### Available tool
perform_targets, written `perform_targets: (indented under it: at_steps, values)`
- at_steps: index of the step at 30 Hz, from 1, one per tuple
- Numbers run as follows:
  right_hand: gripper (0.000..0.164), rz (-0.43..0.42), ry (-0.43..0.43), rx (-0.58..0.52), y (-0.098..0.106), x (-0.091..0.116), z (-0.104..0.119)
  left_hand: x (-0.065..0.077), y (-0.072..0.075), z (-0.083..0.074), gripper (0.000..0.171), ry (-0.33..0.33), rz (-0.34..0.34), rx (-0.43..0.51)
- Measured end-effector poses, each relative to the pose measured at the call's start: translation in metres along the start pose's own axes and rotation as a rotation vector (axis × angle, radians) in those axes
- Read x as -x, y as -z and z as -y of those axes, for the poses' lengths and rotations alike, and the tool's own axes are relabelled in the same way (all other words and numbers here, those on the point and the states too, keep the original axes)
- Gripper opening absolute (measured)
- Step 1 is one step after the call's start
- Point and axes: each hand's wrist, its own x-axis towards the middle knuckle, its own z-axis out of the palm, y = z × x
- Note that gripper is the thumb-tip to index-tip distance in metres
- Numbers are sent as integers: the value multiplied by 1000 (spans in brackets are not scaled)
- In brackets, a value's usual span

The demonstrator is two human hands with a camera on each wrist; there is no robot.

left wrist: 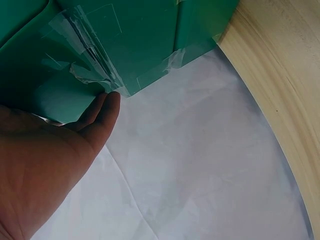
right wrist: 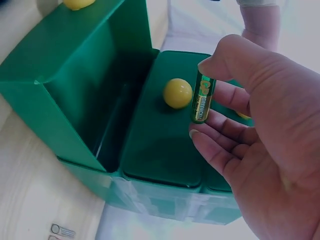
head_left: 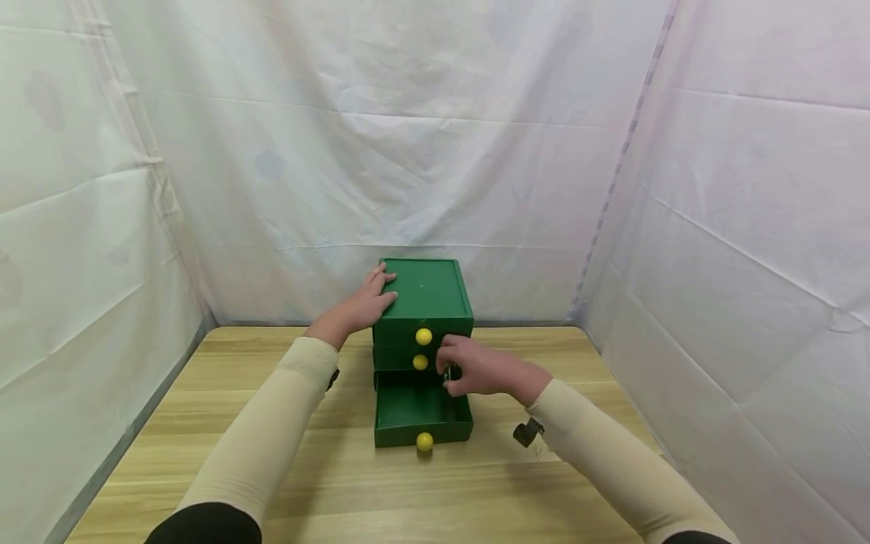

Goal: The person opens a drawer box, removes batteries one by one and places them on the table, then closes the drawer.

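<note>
A green drawer cabinet (head_left: 424, 291) stands on the table, its bottom drawer (head_left: 394, 437) pulled out. Round yellow knobs mark the drawer fronts, the lowest knob (head_left: 424, 442) being on the pulled-out one. My left hand (head_left: 363, 306) rests on the cabinet's top left edge, its fingers extended; in the left wrist view some fingers lie along the taped side. Between thumb and fingers, my right hand (head_left: 485, 368) pinches a green and gold battery (right wrist: 203, 97), in front of the upper drawers and above the open drawer's right side. In the right wrist view the battery is beside a yellow knob (right wrist: 177, 93).
The wooden table (head_left: 340, 483) reaches toward me on both sides of the cabinet. White cloth (head_left: 408, 151) hangs behind and along both sides. Clear tape (left wrist: 90, 50) covers part of the cabinet's side. A small dark outlined mark (right wrist: 62, 231) shows on the tabletop.
</note>
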Motion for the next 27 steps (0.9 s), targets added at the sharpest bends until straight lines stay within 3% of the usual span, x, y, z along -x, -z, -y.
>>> perform_targets:
  at_steps: [17,27]
  values:
    - [11,-90,44,-41,14,19,-7,1,0,-1,61,-10,1,-3]
    - [16,-141,2,-72,18,30,-15,1,-1,0,60,-16,-1,0]
